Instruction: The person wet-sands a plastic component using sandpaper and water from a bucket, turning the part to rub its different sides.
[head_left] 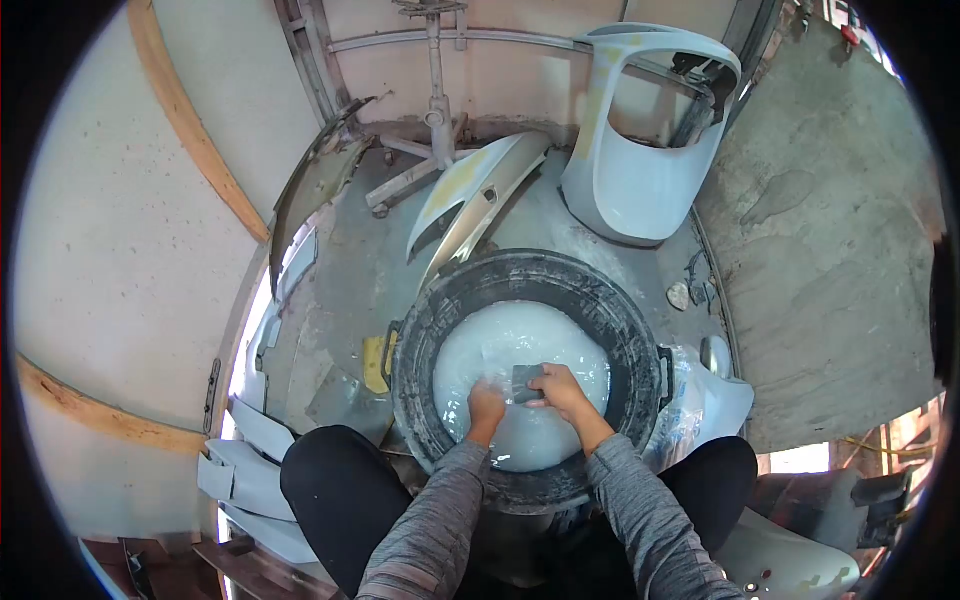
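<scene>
A large black tub (412,420) with side handles stands between my knees, holding milky white water (545,445). My right hand (562,392) is over the water, its thumb and fingers closed on a small dark grey square of sandpaper (525,383). Close to the sheet's left side is my left hand (487,405), low at the water; its fingers are blurred among splashes, so their grip does not show. Both forearms, in grey sleeves, reach in over the tub's near rim.
Painted car body panels (482,195) lie on the floor behind the tub, beside a large white panel with an opening (625,205). A yellow sponge (376,364) lies left of the tub. Clear plastic wrap (682,405) is at its right. A metal stand (438,120) stands at the back.
</scene>
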